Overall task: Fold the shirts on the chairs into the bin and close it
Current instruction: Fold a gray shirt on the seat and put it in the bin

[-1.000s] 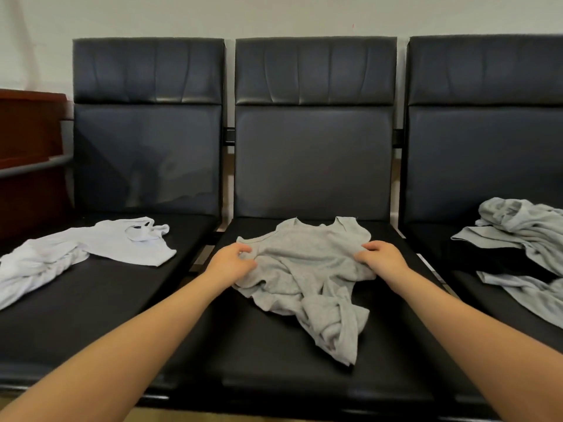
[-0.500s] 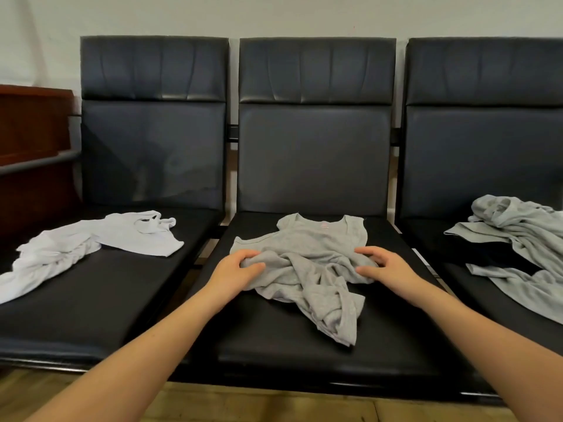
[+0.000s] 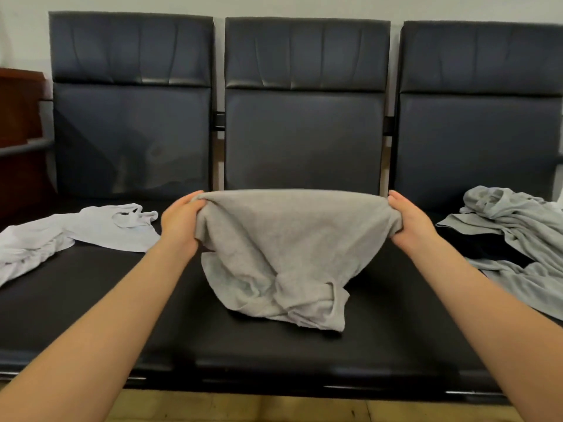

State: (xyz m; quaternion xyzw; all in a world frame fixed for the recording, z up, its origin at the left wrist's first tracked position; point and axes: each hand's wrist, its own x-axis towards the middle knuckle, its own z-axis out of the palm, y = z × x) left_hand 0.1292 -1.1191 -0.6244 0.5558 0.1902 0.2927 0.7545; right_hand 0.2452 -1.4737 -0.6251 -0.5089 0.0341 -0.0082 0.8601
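Observation:
A grey shirt (image 3: 283, 248) hangs stretched between both hands above the middle chair (image 3: 304, 141); its lower end is bunched and rests on the seat. My left hand (image 3: 179, 223) grips its left edge and my right hand (image 3: 409, 222) grips its right edge. A white shirt (image 3: 76, 229) lies spread on the left chair's seat. Another grey shirt (image 3: 518, 236) lies crumpled on the right chair's seat. No bin is in view.
Three black padded chairs stand joined in a row against a pale wall. A dark wooden cabinet (image 3: 18, 117) with a grey rail stands at the far left. A wooden floor (image 3: 274, 409) shows below the seats' front edge.
Both hands closed on the grey shirt's sides and lifted it off the middle seat, pulling it taut between them. The view has moved closer to the chairs.

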